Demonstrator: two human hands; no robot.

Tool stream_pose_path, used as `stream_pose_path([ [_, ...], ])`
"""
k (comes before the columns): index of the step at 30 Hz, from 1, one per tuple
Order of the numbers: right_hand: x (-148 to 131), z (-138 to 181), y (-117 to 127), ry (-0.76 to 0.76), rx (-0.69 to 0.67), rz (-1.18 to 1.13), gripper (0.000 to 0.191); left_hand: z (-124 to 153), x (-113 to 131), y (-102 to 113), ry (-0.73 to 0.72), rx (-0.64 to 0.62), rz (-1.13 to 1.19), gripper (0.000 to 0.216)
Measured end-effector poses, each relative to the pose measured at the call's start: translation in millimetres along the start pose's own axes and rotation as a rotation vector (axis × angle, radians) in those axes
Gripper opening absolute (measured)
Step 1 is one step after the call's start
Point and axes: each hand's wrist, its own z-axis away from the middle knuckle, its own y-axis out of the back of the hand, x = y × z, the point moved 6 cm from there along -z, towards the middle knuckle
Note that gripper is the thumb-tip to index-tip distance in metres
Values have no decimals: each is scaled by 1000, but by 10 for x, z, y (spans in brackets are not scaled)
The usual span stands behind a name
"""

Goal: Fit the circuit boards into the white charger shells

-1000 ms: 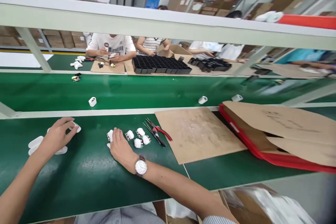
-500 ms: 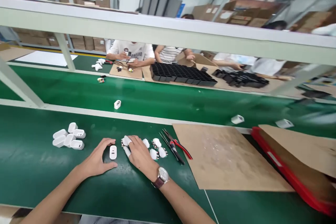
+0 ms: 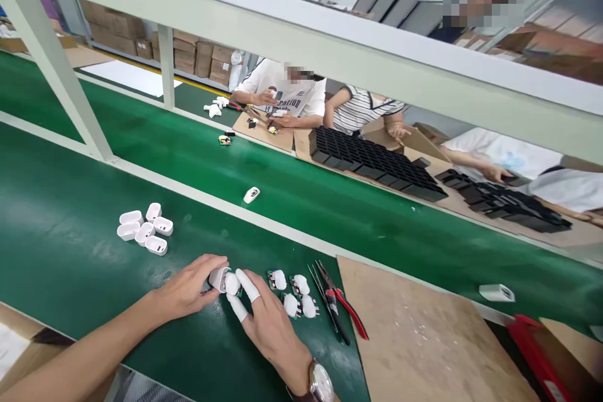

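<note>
You have one piece in hand, and it looks only partly put together. Your left hand [image 3: 193, 287] is closed around a white case [image 3: 217, 279], its mouth turned toward your other hand. Your right hand [image 3: 273, 326], with white covers on two fingers, pinches a small circuit board [image 3: 232, 284] topped with a white lump, right at that mouth. How far in the board sits, you can't tell from here, as your fingers and the case hide it.

Around you, much appears to be left. Six more cases [image 3: 144, 233] stand bunched on the green bench [image 3: 70, 264], well to the left of your hands, and none of them shows a board fitted. Four spare boards [image 3: 279, 279], each with its own white lump, lie just beyond your right hand, untouched. That makes fewer loose boards than loose cases.

On the belt [image 3: 330, 213] past the rail lie two white pieces, one ahead of you [image 3: 251, 195] and one far to the right; whether they are finished can't be judged. The red-and-black pliers [image 3: 331, 295] rest unused between the spare boards and the cardboard sheet [image 3: 414, 333].
</note>
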Motion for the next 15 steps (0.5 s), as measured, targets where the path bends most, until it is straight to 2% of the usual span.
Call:
stream_pose_path([
  [6,-51,-63,43,32,-81,64,54,-5,56,19,-22,-5,-15,66],
  [15,-96,-60,-80,75,-170,171,52,-20,91,29,-44,-15,-15,59],
])
